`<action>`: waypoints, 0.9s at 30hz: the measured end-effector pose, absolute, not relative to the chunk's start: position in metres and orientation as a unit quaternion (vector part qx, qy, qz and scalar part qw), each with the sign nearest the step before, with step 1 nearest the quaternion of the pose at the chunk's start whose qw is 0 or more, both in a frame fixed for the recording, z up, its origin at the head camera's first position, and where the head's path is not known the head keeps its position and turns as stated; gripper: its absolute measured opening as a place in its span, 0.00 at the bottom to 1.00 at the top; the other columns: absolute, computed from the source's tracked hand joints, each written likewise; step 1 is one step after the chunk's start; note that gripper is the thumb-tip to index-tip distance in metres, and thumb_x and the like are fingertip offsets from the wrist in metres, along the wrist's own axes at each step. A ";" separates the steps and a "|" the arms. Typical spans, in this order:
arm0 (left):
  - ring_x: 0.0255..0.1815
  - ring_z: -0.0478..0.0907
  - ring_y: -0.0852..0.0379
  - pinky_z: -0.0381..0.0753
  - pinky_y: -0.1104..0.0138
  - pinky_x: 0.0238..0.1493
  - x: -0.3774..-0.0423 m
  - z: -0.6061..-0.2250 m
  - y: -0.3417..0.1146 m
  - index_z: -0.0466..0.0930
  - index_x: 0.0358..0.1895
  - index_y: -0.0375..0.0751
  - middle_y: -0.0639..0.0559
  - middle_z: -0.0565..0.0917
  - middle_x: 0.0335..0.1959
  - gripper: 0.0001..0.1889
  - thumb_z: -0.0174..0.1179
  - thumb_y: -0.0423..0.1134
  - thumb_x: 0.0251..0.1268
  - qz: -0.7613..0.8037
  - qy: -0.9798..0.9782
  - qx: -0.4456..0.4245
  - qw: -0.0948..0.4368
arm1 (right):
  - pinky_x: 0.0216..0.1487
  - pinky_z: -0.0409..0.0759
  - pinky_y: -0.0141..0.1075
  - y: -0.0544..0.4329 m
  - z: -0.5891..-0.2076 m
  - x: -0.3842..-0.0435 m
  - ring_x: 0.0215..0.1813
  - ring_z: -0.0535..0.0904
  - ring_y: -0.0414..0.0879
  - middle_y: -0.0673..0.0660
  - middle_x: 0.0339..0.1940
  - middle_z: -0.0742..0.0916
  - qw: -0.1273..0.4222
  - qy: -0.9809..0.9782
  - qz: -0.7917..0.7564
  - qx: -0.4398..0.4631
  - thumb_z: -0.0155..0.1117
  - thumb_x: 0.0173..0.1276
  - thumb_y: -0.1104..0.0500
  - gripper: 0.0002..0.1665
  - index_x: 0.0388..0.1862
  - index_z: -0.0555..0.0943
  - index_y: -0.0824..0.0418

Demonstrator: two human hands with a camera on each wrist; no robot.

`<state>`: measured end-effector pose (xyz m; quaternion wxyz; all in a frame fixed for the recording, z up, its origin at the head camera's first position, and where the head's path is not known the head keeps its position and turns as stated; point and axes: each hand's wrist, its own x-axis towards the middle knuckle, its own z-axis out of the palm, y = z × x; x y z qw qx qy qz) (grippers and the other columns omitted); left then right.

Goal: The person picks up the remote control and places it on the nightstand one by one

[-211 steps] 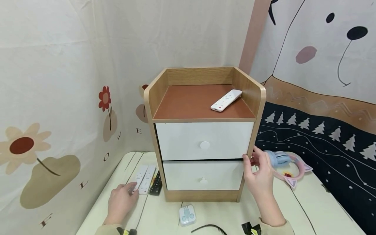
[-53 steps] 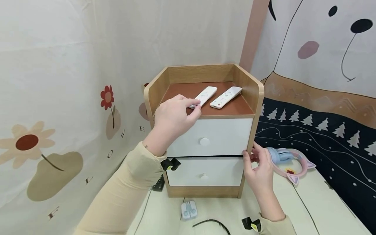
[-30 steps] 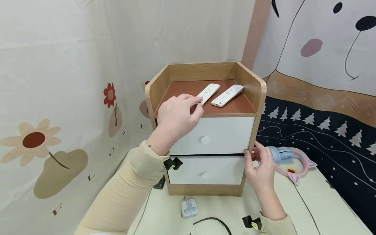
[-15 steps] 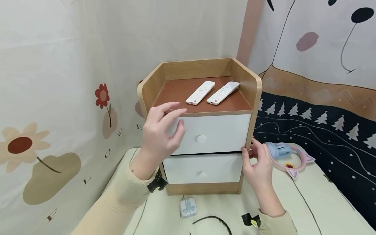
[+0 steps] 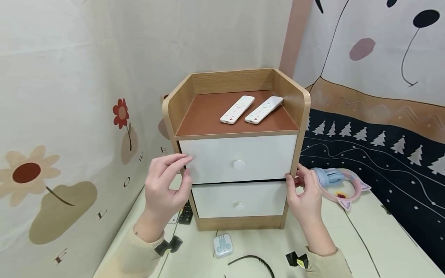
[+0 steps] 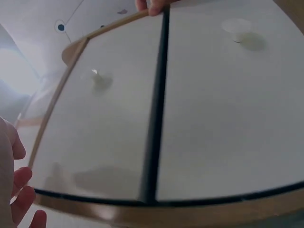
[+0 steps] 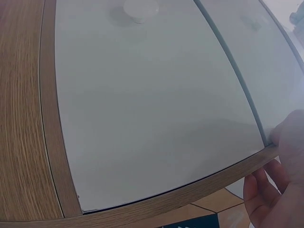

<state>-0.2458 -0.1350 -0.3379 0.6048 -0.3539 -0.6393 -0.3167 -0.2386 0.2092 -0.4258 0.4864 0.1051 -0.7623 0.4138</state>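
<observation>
A small wooden cabinet [image 5: 179, 102] with two white drawers stands on the table. Two white remotes [image 5: 237, 109] [image 5: 263, 109] lie side by side on its brown top. My left hand [image 5: 167, 181] hovers at the left front edge of the upper drawer [image 5: 215, 160], fingers relaxed, holding nothing. My right hand [image 5: 300, 191] grips the cabinet's right front edge between the two drawers, thumb in front. The left wrist view shows both drawer fronts [image 6: 223, 109] close up and my left fingers [image 6: 19, 190]. In the right wrist view, my right hand [image 7: 280, 180] is at the wooden edge [image 7: 199, 192].
A black remote [image 5: 185, 212] lies on the table below my left hand. An earphone case [image 5: 222, 245] and a black curved band [image 5: 252, 260] lie in front of the cabinet. Pink and blue cat-ear headphones [image 5: 338, 187] rest at its right. Curtains hang close behind.
My left hand let go of the second white remote on the cabinet top and came down to the upper drawer's left edge. The right hand stayed on the right edge.
</observation>
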 end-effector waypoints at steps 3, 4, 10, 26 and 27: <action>0.40 0.82 0.36 0.78 0.59 0.44 -0.250 -0.351 -0.143 0.94 0.47 0.32 0.35 0.91 0.42 0.16 0.61 0.26 0.58 -0.312 -0.653 -0.341 0.600 | 0.49 0.74 0.10 0.211 -0.426 -0.239 0.43 0.75 0.29 0.66 0.44 0.84 0.487 -0.762 0.415 0.104 0.71 0.73 0.71 0.26 0.69 0.80 0.71; 0.40 0.82 0.37 0.78 0.59 0.43 -0.251 -0.356 -0.146 0.94 0.48 0.32 0.36 0.91 0.41 0.16 0.61 0.26 0.59 -0.307 -0.660 -0.337 0.597 | 0.49 0.74 0.10 0.211 -0.426 -0.239 0.43 0.75 0.29 0.66 0.44 0.84 0.487 -0.762 0.415 0.103 0.71 0.73 0.71 0.26 0.69 0.80 0.72; 0.37 0.82 0.42 0.78 0.61 0.40 -0.258 -0.393 -0.162 0.93 0.47 0.33 0.39 0.89 0.37 0.15 0.61 0.29 0.61 -0.289 -0.694 -0.310 0.582 | 0.49 0.75 0.10 0.212 -0.428 -0.240 0.43 0.75 0.29 0.66 0.43 0.84 0.484 -0.761 0.419 0.104 0.71 0.72 0.72 0.26 0.69 0.80 0.72; 0.43 0.87 0.46 0.86 0.54 0.43 -0.260 -0.467 -0.197 0.88 0.58 0.39 0.44 0.89 0.45 0.19 0.68 0.29 0.63 -0.269 -0.835 -0.168 0.449 | 0.50 0.75 0.10 0.211 -0.428 -0.238 0.43 0.76 0.32 0.65 0.44 0.85 0.477 -0.767 0.418 0.099 0.71 0.74 0.70 0.27 0.70 0.80 0.71; 0.44 0.87 0.45 0.86 0.51 0.44 -0.260 -0.470 -0.199 0.87 0.60 0.39 0.44 0.89 0.46 0.20 0.69 0.30 0.63 -0.265 -0.847 -0.156 0.434 | 0.50 0.75 0.10 0.211 -0.428 -0.238 0.43 0.77 0.33 0.65 0.44 0.85 0.476 -0.767 0.418 0.098 0.71 0.74 0.70 0.27 0.70 0.80 0.71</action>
